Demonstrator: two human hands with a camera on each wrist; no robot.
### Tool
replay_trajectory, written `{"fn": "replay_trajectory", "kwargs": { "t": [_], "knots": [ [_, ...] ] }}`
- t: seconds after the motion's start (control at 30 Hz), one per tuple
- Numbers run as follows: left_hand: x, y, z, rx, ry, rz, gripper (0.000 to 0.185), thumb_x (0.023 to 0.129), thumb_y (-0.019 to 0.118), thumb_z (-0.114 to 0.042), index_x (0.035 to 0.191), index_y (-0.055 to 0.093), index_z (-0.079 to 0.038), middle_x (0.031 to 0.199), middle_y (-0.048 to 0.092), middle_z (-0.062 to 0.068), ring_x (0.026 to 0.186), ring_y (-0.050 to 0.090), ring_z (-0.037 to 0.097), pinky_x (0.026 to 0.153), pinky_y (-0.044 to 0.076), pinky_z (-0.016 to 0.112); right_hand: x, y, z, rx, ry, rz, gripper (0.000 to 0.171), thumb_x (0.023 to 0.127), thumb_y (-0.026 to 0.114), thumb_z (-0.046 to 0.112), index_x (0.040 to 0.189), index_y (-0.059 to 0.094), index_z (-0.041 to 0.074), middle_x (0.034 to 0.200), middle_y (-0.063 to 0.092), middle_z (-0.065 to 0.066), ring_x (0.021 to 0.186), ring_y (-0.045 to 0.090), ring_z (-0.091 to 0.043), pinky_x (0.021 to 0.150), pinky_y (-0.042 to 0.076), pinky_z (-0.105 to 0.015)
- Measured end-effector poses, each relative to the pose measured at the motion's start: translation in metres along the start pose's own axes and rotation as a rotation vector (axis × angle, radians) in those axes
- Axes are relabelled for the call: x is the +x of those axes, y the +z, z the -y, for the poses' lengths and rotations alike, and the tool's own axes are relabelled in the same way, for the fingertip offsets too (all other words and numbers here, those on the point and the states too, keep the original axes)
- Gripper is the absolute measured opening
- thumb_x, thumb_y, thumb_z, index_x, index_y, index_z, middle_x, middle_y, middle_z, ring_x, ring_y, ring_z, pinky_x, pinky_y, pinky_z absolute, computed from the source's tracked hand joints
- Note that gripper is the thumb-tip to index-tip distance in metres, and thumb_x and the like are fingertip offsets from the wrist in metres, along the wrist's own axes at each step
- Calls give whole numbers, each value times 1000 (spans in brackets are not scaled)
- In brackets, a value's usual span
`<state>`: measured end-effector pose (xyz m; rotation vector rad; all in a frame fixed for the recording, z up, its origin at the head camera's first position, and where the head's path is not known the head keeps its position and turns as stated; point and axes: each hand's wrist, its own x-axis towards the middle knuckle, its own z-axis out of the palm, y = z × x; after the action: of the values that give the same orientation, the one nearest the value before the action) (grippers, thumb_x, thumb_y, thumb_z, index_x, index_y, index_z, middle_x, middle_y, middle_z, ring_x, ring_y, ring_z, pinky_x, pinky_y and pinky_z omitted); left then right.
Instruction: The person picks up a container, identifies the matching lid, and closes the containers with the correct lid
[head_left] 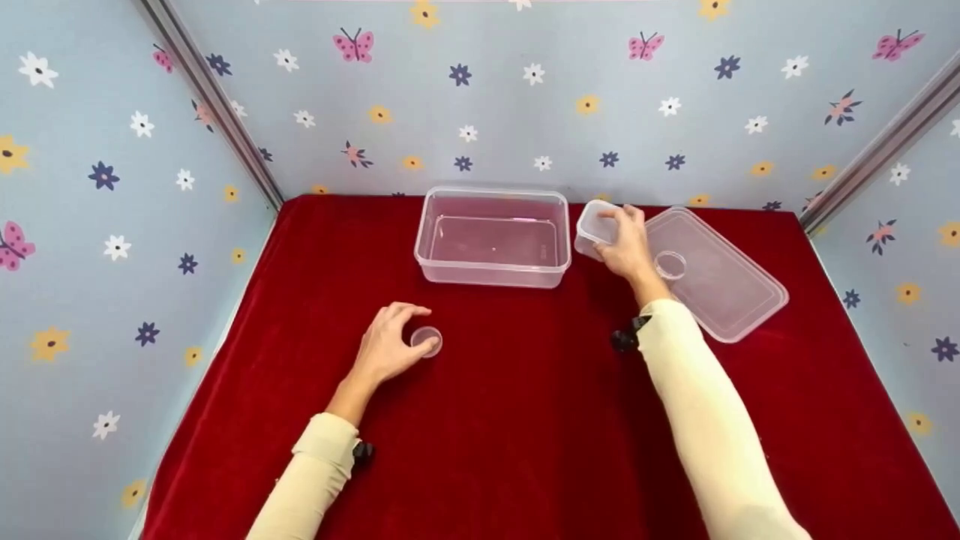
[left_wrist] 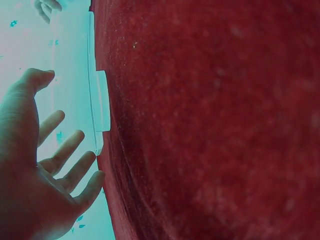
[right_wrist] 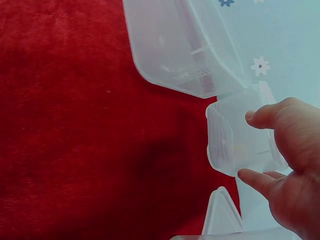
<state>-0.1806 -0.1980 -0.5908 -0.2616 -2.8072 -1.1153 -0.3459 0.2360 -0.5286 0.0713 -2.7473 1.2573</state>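
Red velvet is covering the tabletop (head_left: 525,420). The right hand (head_left: 626,244) is gripping a small clear tub (head_left: 595,225), fingers curled round its walls, just right of the large clear box (head_left: 493,236) and beside the flat lid (head_left: 720,277). The left hand (head_left: 390,345) is resting on the cloth, fingertips lightly curled and touching a small round cap (head_left: 426,340).
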Motion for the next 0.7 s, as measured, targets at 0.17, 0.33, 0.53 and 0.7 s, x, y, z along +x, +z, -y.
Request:
{"fn": "replay_trajectory", "kwargs": {
  "t": [0.17, 0.33, 0.53, 0.7],
  "knots": [
    [-1, 1, 1, -1, -7, 2, 50, 89, 90, -33, 134, 78, -15, 140, 73, 11, 130, 65, 37, 109, 57, 63, -1, 5, -14, 22, 13, 30, 60, 89, 75, -9, 147, 63, -4, 176, 29, -37, 167, 33, -57, 144, 26, -56],
    [-1, 0, 1, 2, -9, 7, 49, 89, 90, -33, 134, 79, -15, 141, 73, 11, 130, 65, 37, 109, 57, 62, 9, 16, -48, 63, -13, 40, 56, 86, 80, -5, 139, 70, 6, 175, 32, -34, 166, 36, -54, 144, 29, -52],
    [-1, 0, 2, 6, -6, 3, 48, 89, 90, -33, 133, 79, -16, 140, 73, 11, 130, 65, 37, 109, 57, 62, -3, 7, -21, 20, 5, 101, 57, 90, 73, -11, 146, 65, -2, 181, 25, -35, 171, 27, -55, 145, 23, -57],
    [-1, 1, 2, 7, -5, 6, 48, 89, 89, -33, 133, 79, -15, 139, 73, 11, 129, 65, 37, 108, 57, 62, 36, 31, -90, -68, -68, 84, 56, 92, 73, -5, 145, 70, 12, 181, 33, -27, 168, 35, -55, 143, 29, -60]
  ]
}}
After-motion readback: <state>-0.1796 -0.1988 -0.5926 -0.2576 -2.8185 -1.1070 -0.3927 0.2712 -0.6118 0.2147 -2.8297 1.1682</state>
